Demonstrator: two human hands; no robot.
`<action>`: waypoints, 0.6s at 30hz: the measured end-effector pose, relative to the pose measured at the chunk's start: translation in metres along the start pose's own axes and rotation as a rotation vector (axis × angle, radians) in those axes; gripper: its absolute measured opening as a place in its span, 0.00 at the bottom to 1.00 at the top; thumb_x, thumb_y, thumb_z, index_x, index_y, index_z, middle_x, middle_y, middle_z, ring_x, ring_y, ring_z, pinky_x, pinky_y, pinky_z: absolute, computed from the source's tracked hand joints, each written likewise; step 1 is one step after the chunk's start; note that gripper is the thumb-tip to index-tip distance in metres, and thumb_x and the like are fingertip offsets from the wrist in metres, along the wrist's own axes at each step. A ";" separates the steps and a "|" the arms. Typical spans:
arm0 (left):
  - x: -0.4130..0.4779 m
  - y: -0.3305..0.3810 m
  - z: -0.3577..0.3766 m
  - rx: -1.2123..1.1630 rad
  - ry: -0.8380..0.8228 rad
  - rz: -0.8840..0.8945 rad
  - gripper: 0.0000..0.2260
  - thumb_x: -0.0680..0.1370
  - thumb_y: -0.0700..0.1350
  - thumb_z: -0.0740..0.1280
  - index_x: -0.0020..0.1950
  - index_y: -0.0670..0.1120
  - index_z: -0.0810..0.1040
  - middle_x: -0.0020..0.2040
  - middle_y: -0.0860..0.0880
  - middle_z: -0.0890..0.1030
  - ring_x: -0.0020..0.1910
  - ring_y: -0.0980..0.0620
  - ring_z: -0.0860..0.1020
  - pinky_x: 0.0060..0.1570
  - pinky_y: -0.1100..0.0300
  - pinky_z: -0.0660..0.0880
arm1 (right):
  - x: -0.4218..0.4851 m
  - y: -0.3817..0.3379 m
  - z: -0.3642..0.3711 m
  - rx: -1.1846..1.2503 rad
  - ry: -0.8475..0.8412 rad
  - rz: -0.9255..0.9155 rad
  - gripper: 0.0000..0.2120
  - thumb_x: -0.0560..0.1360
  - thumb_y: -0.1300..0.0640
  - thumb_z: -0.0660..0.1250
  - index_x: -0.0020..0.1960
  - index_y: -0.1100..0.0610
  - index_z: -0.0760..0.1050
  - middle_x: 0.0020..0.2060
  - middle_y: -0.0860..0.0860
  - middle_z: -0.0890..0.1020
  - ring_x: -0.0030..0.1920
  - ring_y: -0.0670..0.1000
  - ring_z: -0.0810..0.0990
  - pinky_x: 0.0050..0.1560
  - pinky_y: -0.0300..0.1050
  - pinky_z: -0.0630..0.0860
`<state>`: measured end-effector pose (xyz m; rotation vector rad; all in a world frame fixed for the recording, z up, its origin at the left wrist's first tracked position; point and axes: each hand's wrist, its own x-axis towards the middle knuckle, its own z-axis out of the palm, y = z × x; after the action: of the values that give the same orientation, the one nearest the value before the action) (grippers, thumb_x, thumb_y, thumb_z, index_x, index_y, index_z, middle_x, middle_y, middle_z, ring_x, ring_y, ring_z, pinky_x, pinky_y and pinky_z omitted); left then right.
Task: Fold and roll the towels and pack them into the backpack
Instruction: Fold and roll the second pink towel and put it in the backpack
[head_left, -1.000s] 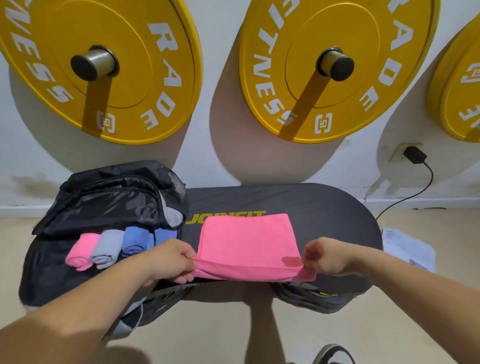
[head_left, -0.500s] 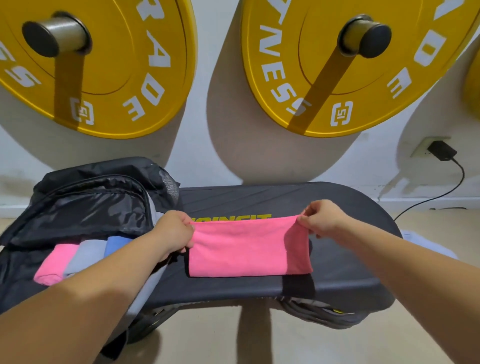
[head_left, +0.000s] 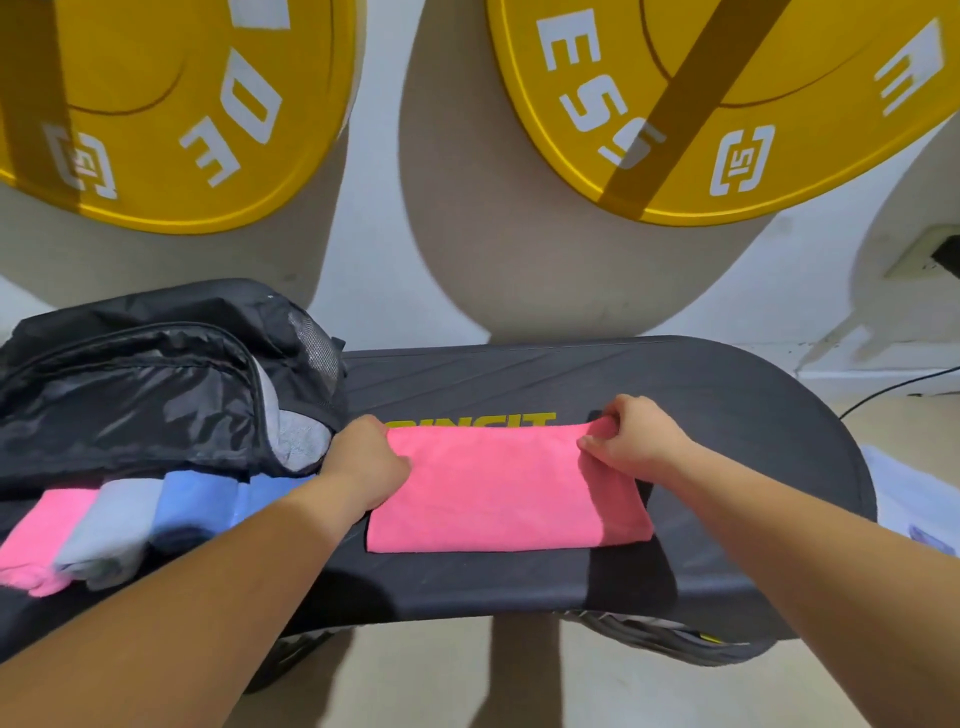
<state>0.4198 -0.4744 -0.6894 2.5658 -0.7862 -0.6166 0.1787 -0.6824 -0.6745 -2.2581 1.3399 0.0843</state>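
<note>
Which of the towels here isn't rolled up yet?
The pink towel lying folded flat on the black bench, pinched at its far corners by both hands. The others, pink, grey and blue, are rolled and sit in the backpack.

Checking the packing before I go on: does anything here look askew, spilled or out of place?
Nothing stands out. The pink towel lies folded flat on the black bench, with the left hand and right hand pinching its far corners. Four rolled towels sit side by side in the open backpack.
</note>
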 end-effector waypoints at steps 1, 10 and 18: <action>0.000 0.002 0.000 -0.013 -0.012 -0.013 0.05 0.71 0.40 0.71 0.43 0.42 0.76 0.44 0.42 0.81 0.43 0.41 0.79 0.36 0.56 0.70 | -0.001 -0.002 0.000 -0.049 -0.019 -0.004 0.13 0.74 0.45 0.71 0.43 0.54 0.74 0.51 0.55 0.77 0.48 0.58 0.79 0.46 0.45 0.74; -0.001 0.017 -0.016 -0.017 -0.052 -0.080 0.08 0.65 0.42 0.72 0.32 0.45 0.73 0.31 0.47 0.77 0.31 0.44 0.75 0.30 0.60 0.68 | -0.006 -0.019 -0.010 0.302 -0.093 -0.004 0.10 0.68 0.62 0.74 0.47 0.56 0.78 0.40 0.52 0.82 0.40 0.53 0.80 0.33 0.40 0.73; 0.021 0.047 -0.012 -0.273 0.152 0.018 0.09 0.73 0.38 0.67 0.32 0.45 0.75 0.33 0.38 0.83 0.33 0.37 0.84 0.36 0.44 0.84 | -0.020 0.018 -0.024 0.588 -0.230 0.059 0.13 0.79 0.54 0.71 0.38 0.58 0.78 0.27 0.52 0.77 0.23 0.48 0.75 0.26 0.39 0.74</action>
<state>0.4211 -0.5204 -0.6631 2.3218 -0.6262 -0.4804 0.1482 -0.6842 -0.6549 -1.6619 1.1259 -0.0280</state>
